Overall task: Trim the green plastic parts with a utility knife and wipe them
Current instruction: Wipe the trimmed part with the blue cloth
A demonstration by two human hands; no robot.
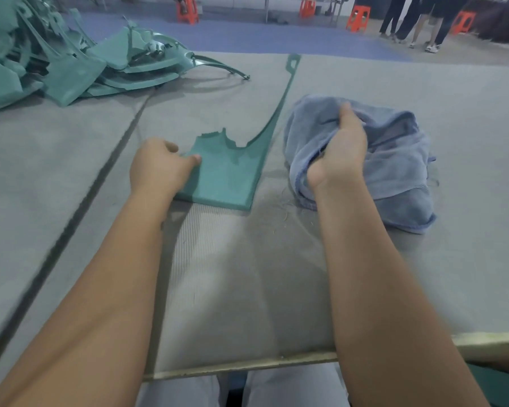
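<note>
Grey padded table (71,160), workshop floor and orange stools (356,18) behind. Far left: pile of green parts (56,63). Left hand (159,165) pinches near-left edge of flat green part (229,174), pinning it to table. Right hand (340,151), wrist bent, fingers curled into blue towel (394,160) just right of part. Advice: bunch towel firmly, keep part pinned, wipe along long thin arm gently; knife not visible.

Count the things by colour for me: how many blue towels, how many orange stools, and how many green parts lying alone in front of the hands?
Blue towel: 1
Orange stools: 4
Green part lying alone: 1
Total: 6
The heap of green parts at the far left is too tangled to count.
</note>
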